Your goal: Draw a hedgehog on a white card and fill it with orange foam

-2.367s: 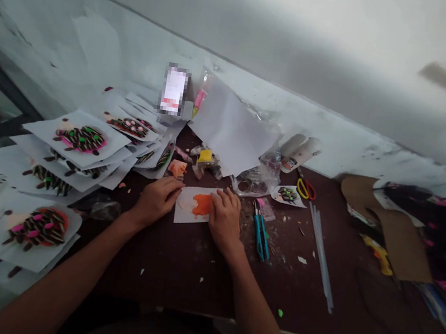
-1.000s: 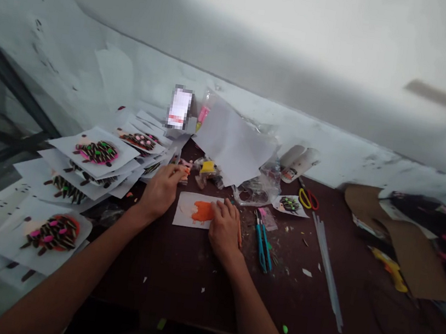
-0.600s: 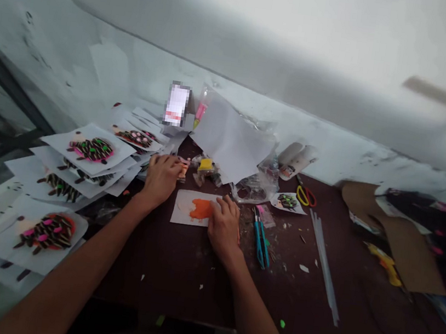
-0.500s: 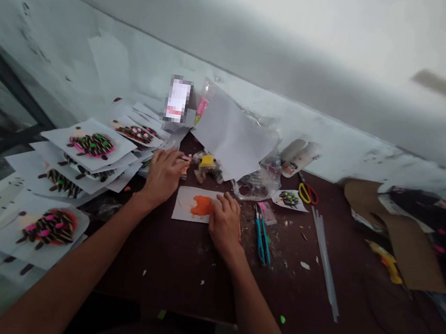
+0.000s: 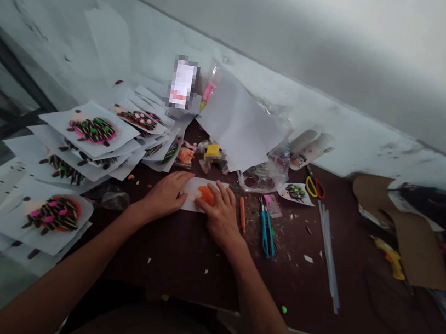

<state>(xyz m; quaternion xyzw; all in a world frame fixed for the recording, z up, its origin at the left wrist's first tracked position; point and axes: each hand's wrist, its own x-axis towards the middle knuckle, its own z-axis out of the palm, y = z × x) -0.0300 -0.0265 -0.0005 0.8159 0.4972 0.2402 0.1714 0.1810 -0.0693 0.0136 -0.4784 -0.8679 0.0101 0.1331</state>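
A small white card (image 5: 192, 189) with an orange clay-like shape (image 5: 206, 192) on it lies flat on the dark table. My left hand (image 5: 166, 193) rests at the card's left edge, fingers stretched out and apart from the thumb. Over the card's right part spreads my right hand (image 5: 222, 210), its fingers lying on the orange shape and hiding some of it. Neither hand grips anything visible. Just right of that hand is an orange stick-like tool (image 5: 243, 215). Beyond the card sit a small bag of orange material (image 5: 185, 154) and a yellow block (image 5: 212, 150).
Stacked papers with hedgehog pictures (image 5: 94, 129) fill the left side. Teal-handled cutters (image 5: 266, 229), red-and-yellow scissors (image 5: 315, 188) and clear sticks (image 5: 329, 259) lie to the right. A yellow glue gun (image 5: 390, 258) is farther right, by brown cardboard (image 5: 418, 252).
My left hand has come back from the small bag beyond the card to the card's left edge. My right hand has shifted left over the orange shape, uncovering the orange stick.
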